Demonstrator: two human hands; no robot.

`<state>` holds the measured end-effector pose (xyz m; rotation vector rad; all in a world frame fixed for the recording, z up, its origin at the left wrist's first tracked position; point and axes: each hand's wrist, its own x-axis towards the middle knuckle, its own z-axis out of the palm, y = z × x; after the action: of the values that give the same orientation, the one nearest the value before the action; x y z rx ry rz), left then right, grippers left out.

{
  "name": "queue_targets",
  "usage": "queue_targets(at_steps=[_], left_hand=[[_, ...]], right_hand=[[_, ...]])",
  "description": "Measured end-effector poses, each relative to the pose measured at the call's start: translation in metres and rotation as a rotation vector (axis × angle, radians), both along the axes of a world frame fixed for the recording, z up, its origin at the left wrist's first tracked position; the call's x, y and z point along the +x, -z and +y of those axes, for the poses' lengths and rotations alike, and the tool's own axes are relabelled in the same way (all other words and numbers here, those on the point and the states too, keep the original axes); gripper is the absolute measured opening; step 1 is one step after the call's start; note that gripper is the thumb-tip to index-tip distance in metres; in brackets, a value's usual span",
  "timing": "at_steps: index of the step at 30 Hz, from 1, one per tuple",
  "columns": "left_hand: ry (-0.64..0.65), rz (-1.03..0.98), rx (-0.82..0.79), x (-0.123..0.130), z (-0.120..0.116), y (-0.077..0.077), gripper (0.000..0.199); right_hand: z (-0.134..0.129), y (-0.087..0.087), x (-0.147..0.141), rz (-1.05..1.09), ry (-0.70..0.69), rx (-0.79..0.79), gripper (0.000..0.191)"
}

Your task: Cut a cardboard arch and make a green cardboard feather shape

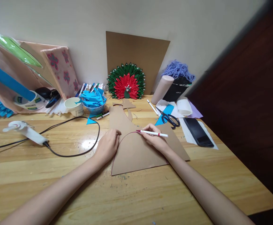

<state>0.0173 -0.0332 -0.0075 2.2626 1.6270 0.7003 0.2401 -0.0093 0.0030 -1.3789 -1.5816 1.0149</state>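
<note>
A brown cardboard sheet [136, 153] with a cut-out, curved back edge lies flat on the table in front of me. My right hand [154, 137] grips a white felt-tip pen [158, 134] with a dark red tip end, which touches the sheet. From that tip a thin red curved line runs left and down across the cardboard. At the sheet's left edge, my left hand [108, 143] presses down with curled fingers; its fingertips are partly hidden.
Scissors [168, 118] and a phone [198, 132] lie to the right. A glue gun [27, 133] with a looping black cord is on the left. Behind stand a paper cup [73, 107], a bowl of blue strips [94, 101] and a green-and-red ribbon peacock [127, 82].
</note>
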Motion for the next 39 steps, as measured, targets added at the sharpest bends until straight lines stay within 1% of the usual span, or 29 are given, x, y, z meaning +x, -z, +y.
queue_targets(at_steps=[4,7,17,26,34,39], left_hand=[[-0.001,-0.004,-0.004,0.0,0.0,0.0,0.018],[0.0,-0.009,-0.003,0.0,0.0,0.0,0.018],[0.011,-0.017,0.007,0.0,0.001,0.001,0.018],[0.009,-0.014,0.006,0.0,0.002,0.002,0.017],[0.013,-0.02,0.005,0.0,0.002,0.002,0.02],[0.011,-0.018,0.015,0.0,0.003,0.004,0.021]], right_hand=[[-0.003,0.008,-0.001,-0.081,0.07,0.063,0.015],[-0.002,0.011,-0.001,-0.118,0.084,0.093,0.015],[-0.005,0.007,-0.003,-0.192,0.058,0.101,0.016],[-0.007,0.008,-0.008,-0.122,-0.04,0.081,0.011],[-0.014,0.002,-0.02,-0.069,-0.151,0.054,0.005],[-0.018,-0.003,-0.025,-0.057,-0.188,0.047,0.007]])
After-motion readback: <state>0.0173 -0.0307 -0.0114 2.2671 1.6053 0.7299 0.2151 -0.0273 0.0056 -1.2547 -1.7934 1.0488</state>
